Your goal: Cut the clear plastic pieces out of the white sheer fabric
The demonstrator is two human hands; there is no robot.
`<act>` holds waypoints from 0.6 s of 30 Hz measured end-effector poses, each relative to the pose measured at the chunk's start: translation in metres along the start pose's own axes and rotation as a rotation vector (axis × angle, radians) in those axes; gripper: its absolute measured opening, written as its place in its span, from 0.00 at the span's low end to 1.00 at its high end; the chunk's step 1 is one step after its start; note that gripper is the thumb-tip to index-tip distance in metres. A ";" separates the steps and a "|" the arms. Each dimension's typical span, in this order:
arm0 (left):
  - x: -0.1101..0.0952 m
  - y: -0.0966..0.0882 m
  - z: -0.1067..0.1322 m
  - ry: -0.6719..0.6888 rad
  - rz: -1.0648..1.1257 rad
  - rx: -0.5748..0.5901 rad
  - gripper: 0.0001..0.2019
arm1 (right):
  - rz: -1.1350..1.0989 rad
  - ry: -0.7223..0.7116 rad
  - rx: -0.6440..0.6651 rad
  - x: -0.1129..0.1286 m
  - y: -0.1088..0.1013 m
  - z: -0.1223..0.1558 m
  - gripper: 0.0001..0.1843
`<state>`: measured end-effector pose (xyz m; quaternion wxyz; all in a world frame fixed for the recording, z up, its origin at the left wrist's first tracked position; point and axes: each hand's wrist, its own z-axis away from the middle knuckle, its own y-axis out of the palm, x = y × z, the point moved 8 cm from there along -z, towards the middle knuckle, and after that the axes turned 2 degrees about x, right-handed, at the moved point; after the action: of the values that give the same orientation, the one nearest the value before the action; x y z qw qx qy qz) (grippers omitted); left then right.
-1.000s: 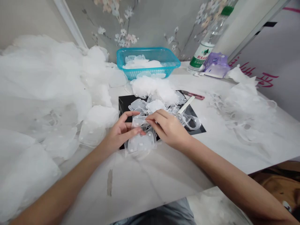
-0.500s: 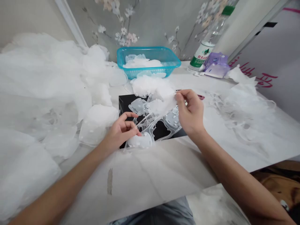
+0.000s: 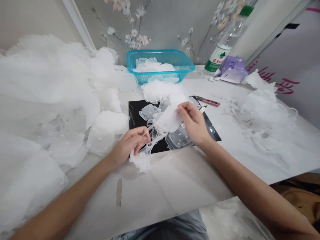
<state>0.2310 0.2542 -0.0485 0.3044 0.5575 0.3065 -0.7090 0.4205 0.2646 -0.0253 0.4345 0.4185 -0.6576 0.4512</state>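
My left hand (image 3: pixel 131 144) is closed, pinching the thin stringy frame of a translucent white silicone sheet (image 3: pixel 152 133) above the front edge of a black mat (image 3: pixel 136 113). A crumpled white piece (image 3: pixel 141 161) hangs below that hand. My right hand (image 3: pixel 193 124) is closed on a white cut-out piece (image 3: pixel 168 120) still joined to the same sheet, held just over the mat. More translucent moulded pieces (image 3: pixel 178 140) lie on the mat under my right hand.
A blue basket (image 3: pixel 185 65) with white pieces stands at the back. Large heaps of white sheets (image 3: pixel 47 86) fill the left side. A heap of stripped frames (image 3: pixel 262 110), a pink cutter (image 3: pixel 207 101), a bottle (image 3: pixel 218 56) and a purple pack (image 3: pixel 231 68) lie on the right.
My right hand pulled a piece up and right away from the sheet, then came back down toward the mat. My left hand lifted and closed on the stringy frame.
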 end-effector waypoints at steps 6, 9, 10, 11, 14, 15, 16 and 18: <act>0.003 0.000 -0.001 -0.038 -0.098 -0.070 0.15 | 0.123 -0.245 0.444 0.034 0.042 0.029 0.14; 0.003 0.000 -0.002 -0.034 -0.115 -0.082 0.16 | 0.241 -0.421 0.482 0.048 0.046 0.039 0.28; 0.003 -0.001 -0.002 -0.030 -0.119 -0.096 0.16 | 0.302 -0.482 0.488 0.052 0.048 0.042 0.30; 0.003 -0.002 -0.002 -0.028 -0.128 -0.113 0.16 | 0.365 -0.538 0.496 0.056 0.051 0.046 0.32; 0.002 -0.006 -0.001 -0.026 -0.167 -0.167 0.16 | 0.526 -0.624 0.498 0.062 0.059 0.055 0.35; 0.002 -0.007 -0.002 -0.030 -0.173 -0.176 0.16 | 0.575 -0.617 0.481 0.061 0.061 0.056 0.34; 0.001 -0.008 -0.002 -0.030 -0.172 -0.182 0.16 | 0.620 -0.604 0.461 0.060 0.063 0.057 0.31; 0.000 -0.008 -0.003 -0.020 -0.160 -0.184 0.17 | 0.678 -0.595 0.416 0.058 0.065 0.060 0.23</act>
<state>0.2264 0.2617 -0.0487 0.2999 0.4940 0.4106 -0.7053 0.3316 0.2140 0.0024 -0.0358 0.3693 -0.7483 0.5499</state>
